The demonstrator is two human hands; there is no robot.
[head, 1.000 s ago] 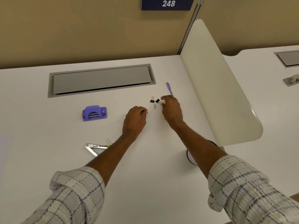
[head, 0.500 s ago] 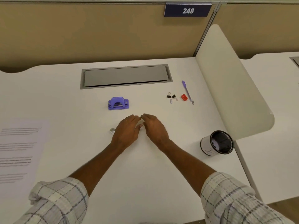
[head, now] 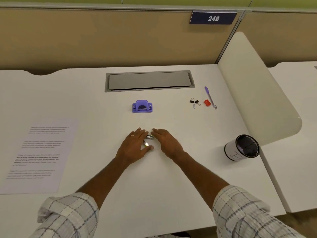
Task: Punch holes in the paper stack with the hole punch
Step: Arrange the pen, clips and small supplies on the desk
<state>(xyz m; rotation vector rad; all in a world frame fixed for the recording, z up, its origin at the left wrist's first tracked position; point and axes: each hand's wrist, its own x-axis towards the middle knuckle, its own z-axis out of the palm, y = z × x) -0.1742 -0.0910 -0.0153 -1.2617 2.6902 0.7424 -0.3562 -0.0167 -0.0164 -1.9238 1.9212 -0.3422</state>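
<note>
The purple hole punch [head: 142, 106] stands on the white desk [head: 171, 177], a little beyond my hands. A printed paper sheet or stack [head: 39, 155] lies flat at the desk's left side, apart from the punch. My left hand [head: 135, 146] lies flat on the desk with straight fingers, resting over a small metal object [head: 148, 137] that shows partly beside its fingers. My right hand [head: 169, 142] lies flat next to it, fingers straight, holding nothing.
Two black binder clips [head: 194, 101], paper clips, a red small item [head: 207, 102] and a purple pen [head: 210, 97] lie at the back right. A cup-like pen holder [head: 241, 148] stands at the right by the curved divider [head: 257, 86]. A grey cable hatch [head: 149, 81] sits behind the punch.
Both hands drew back from the clips to the middle of the desk and flattened side by side. The left hand now covers the small metal object.
</note>
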